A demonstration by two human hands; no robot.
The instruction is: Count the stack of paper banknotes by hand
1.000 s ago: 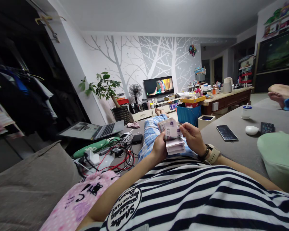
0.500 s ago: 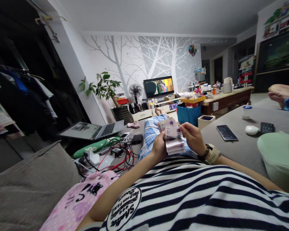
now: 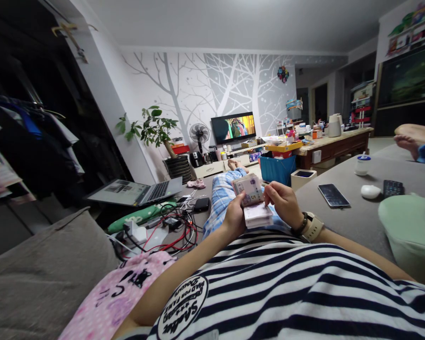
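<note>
Banknotes (image 3: pixel 251 190) sat bent in a wad above the plaid trousers (image 3: pixel 218 193).
Light, limp and apt to slide apart, they seemed best held by a side edge, where the left hand (image 3: pixel 235 217) pinched them; the right hand (image 3: pixel 284 203) pressed thumb and forefinger together at the opposite edge, whether on a note unclear. Greyish, lilac-tinged paper showed a 5.

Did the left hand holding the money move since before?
No, the left hand shows no clear shift either way against the black box on the couch.
</note>
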